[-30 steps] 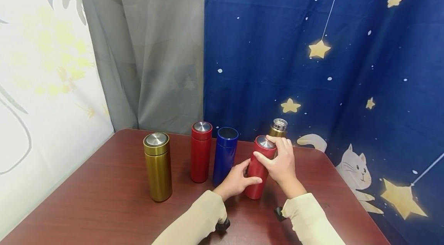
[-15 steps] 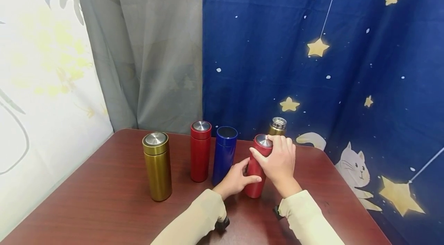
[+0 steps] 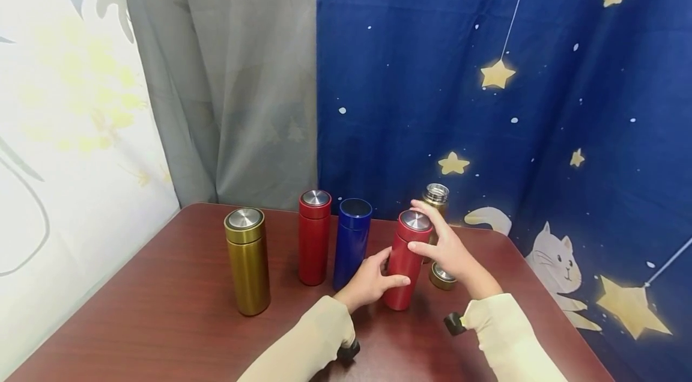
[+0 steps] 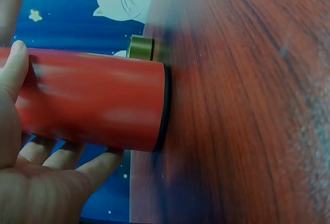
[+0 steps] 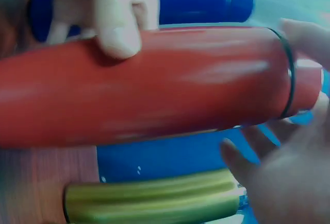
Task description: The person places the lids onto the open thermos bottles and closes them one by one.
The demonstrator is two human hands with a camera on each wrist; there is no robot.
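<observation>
A red thermos bottle (image 3: 400,265) with a silver-topped lid (image 3: 415,220) stands upright on the table. My left hand (image 3: 367,281) grips its lower body, thumb in front and fingers behind. Around the lid, my right hand (image 3: 453,254) has its thumb and fingers spread loosely; in the right wrist view several fingertips (image 5: 229,149) stand apart from the bottle. Behind that hand is a gold thermos bottle (image 3: 435,197) without its lid, its bare steel neck showing. A gold lid (image 3: 443,277) lies on the table close by.
Left of the held bottle stand a blue thermos bottle (image 3: 351,244), a second red bottle (image 3: 314,244) and a gold bottle (image 3: 248,268), all lidded. The dark red table (image 3: 162,310) ends at curtains, one grey (image 3: 259,69), one blue with stars (image 3: 400,100).
My right hand has turned and loosened around the lid, its wrist swinging right. The gold lid on the table has come into sight. My left hand keeps its hold on the red thermos bottle.
</observation>
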